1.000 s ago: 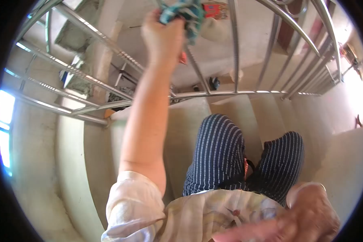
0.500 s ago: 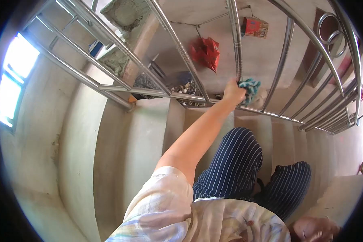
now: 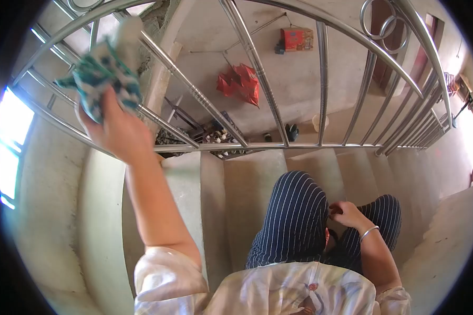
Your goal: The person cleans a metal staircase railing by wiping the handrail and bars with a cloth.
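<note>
My left hand reaches out to the upper left, its fingers closed round a bunched green-and-white patterned cloth. Behind the cloth run the bars of a shiny metal stair railing; whether it presses on a bar I cannot tell. A pale blurred patch shows just above the cloth. My right hand, with a silver bangle at the wrist, rests by my knees in striped trousers. Its fingers are loosely bent, and nothing shows in them.
I sit on concrete stairs. Past the railing, a red folded bag and a red box hang from a line by the wall. Dark shoes and a pale bucket stand below. A bright window is at left.
My left hand has swung up and to the left along the railing with the cloth, away from a middle bar. My right hand has come into clear sight by my knees. The view has shifted.
</note>
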Action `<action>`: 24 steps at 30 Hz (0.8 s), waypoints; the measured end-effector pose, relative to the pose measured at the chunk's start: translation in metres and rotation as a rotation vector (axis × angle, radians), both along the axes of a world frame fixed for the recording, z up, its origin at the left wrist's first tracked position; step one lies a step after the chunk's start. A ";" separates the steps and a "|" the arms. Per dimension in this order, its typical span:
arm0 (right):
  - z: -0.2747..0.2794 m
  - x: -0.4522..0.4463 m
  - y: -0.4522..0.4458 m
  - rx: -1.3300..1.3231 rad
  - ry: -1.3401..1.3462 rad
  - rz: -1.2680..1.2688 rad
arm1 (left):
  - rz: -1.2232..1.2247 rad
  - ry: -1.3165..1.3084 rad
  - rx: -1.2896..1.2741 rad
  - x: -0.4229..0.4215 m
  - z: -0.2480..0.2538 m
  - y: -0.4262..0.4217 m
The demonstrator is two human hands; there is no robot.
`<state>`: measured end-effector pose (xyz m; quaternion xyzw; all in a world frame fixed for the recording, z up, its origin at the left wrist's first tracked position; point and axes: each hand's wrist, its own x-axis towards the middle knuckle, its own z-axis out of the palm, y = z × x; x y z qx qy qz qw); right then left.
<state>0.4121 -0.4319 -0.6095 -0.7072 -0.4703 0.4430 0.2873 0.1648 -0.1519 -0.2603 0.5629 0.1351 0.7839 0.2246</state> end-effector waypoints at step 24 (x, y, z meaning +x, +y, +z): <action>-0.003 -0.013 0.004 -0.148 -0.113 0.168 | 0.233 0.655 -0.165 0.035 -0.116 0.049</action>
